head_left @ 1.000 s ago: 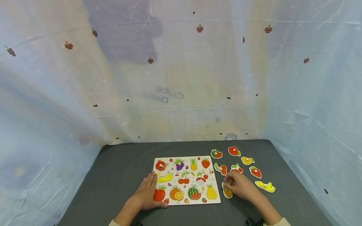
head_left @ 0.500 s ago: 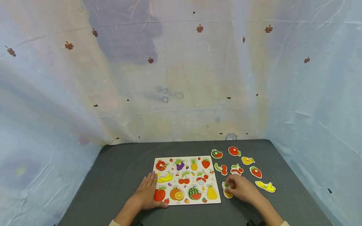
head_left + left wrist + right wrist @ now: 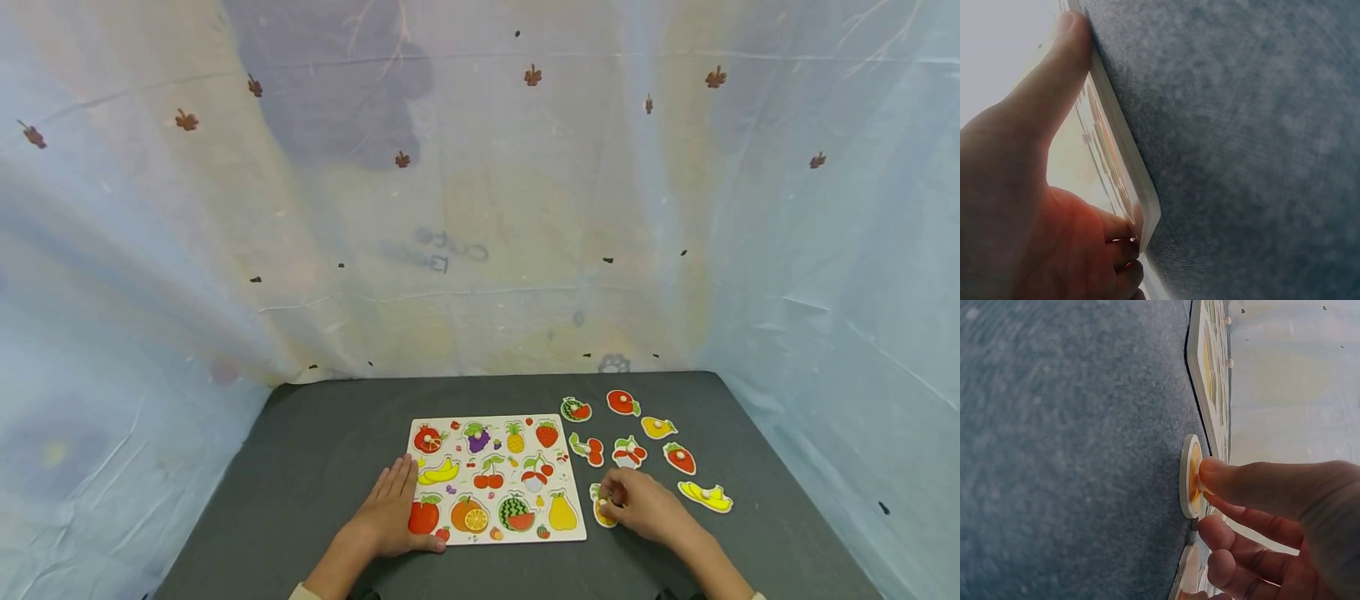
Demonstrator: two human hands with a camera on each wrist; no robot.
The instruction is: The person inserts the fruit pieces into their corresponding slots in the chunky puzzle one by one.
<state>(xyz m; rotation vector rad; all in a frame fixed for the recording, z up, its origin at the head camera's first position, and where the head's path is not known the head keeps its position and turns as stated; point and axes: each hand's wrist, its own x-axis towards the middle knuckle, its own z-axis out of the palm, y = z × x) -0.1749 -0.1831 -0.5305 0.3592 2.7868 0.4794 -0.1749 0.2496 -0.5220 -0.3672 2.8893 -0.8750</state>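
Note:
A white fruit puzzle board (image 3: 510,540) lies flat on the dark table. My left hand (image 3: 386,512) rests on its lower left corner, fingers straight along the left side and thumb at the front edge; the thumb (image 3: 1066,62) shows against that edge in the left wrist view. Just right of the board is a pineapple puzzle piece (image 3: 602,520). My right hand (image 3: 645,506) pinches its small knob between thumb and forefinger, hiding part of the fruit. The right wrist view shows the piece (image 3: 1185,481) edge-on, close against the table surface.
Loose knobbed pieces lie beyond and right of my right hand: watermelon (image 3: 576,409), a red fruit (image 3: 623,402), pear (image 3: 659,427), cherries (image 3: 594,452), a red-and-white fruit (image 3: 628,452), strawberry (image 3: 679,457) and bananas (image 3: 706,497). Printed sheeting (image 3: 480,208) hangs behind and at both sides.
My right hand has drawn back slightly, uncovering the red-and-white fruit piece and more of the pineapple piece. The left hand and board have stayed put.

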